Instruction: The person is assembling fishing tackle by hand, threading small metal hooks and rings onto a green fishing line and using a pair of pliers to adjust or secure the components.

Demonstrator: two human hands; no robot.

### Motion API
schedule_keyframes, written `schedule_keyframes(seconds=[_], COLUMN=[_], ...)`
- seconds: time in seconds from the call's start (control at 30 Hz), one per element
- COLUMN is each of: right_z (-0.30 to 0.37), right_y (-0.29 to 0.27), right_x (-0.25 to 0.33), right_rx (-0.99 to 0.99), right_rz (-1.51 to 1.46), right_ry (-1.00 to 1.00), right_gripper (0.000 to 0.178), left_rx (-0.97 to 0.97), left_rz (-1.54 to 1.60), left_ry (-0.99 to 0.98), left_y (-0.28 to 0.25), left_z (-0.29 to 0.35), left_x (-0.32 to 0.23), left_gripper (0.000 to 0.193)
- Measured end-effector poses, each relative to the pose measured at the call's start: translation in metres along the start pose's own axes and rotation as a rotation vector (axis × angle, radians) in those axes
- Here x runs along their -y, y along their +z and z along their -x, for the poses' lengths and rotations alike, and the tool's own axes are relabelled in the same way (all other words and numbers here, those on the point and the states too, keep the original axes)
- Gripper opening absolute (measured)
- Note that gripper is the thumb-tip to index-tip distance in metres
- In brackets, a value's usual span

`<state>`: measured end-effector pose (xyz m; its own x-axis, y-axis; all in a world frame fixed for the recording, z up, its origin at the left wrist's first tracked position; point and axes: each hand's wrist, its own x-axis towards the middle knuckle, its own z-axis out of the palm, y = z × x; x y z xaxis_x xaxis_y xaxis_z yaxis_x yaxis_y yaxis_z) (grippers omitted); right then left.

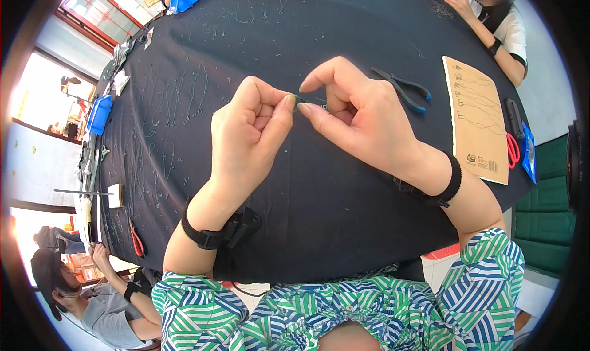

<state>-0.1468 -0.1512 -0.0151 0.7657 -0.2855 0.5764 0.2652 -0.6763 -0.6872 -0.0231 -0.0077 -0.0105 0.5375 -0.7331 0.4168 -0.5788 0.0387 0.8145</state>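
Thin wire piece (305, 99), dark and tiny, sits pinched between both hands above the black tabletop (319, 210). Left hand (249, 130) fingers are closed on its 9 o'clock end, right hand (356, 114) thumb and forefinger on its 3 o'clock end. Likely light, springy, easily dropped; grip at the ends. Blue-handled pliers (405, 90) lie at 2 o'clock.

- Both hands, left hand (249, 136) and right hand (362, 114), are hovering mid-worktop, fingertips almost meeting around a thin wire piece (305, 99).
- Bare black worktop (326, 210) is lying open below and between the wrists.
- Blue-handled pliers (405, 88) are sitting just beside the right hand, narrowing passage there.
- A brown card (476, 120) and red scissors (511, 149) are occupying the right edge.
- Thin wire strands (184, 93) are littering the left half.
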Motion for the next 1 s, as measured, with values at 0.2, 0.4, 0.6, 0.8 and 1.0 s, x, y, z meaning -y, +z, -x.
schedule_keyframes(seconds=[0.2, 0.4, 0.6, 0.8, 1.0], right_z=[0.001, -0.001, -0.005, -0.005, -0.006], right_y=[0.002, 0.003, 0.001, -0.002, -0.004], right_x=[-0.005, -0.011, -0.012, -0.013, -0.01], right_rx=[-0.03, -0.092, -0.106, -0.099, -0.088], right_rz=[0.069, 0.124, 0.18, 0.166, 0.159], right_ry=[-0.062, -0.188, -0.262, -0.268, -0.266], right_gripper=[0.012, 0.012, 0.011, 0.011, 0.011], left_rx=[0.02, 0.043, 0.058, 0.043, 0.039], left_rz=[0.025, 0.029, -0.048, -0.162, -0.136], left_ry=[-0.014, -0.035, 0.007, 0.078, 0.08], left_y=[0.002, 0.0, -0.004, -0.003, -0.005], left_z=[0.002, 0.0, -0.002, -0.003, -0.003], left_x=[0.0, 0.001, -0.004, -0.008, -0.009], left_gripper=[0.011, 0.012, 0.01, 0.006, 0.005])
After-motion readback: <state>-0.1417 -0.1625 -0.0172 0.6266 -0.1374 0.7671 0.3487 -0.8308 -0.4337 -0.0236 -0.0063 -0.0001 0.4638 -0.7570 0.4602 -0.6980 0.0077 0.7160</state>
